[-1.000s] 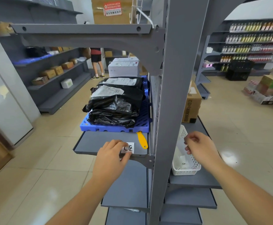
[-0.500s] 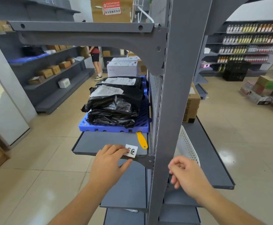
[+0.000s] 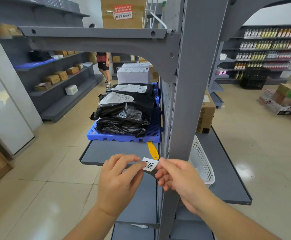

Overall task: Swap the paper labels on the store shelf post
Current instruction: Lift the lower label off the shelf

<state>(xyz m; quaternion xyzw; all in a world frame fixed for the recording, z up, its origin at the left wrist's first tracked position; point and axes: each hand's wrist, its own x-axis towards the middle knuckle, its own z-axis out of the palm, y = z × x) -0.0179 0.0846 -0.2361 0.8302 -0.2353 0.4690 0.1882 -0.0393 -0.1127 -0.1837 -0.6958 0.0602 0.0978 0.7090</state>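
A small white paper label (image 3: 150, 165) with black characters is held in front of the grey shelf's front edge, just left of the grey shelf post (image 3: 191, 101). My left hand (image 3: 118, 181) pinches its left edge with thumb and fingers. My right hand (image 3: 177, 177) grips its right edge with its fingertips. Both hands meet at the label, below the shelf (image 3: 110, 151) that carries the blue pallet. I cannot see any other label on the post.
A blue plastic pallet (image 3: 151, 134) with black parcel bags (image 3: 124, 111) sits on the shelf, and a yellow tool (image 3: 152, 150) lies by the post. A white perforated basket (image 3: 202, 163) and a cardboard box (image 3: 205, 115) stand right of the post. A person (image 3: 104, 66) stands far down the aisle.
My right hand has come from the basket side, around the post, to the label. My left hand has lifted the label off the shelf edge and both hands now hold it.
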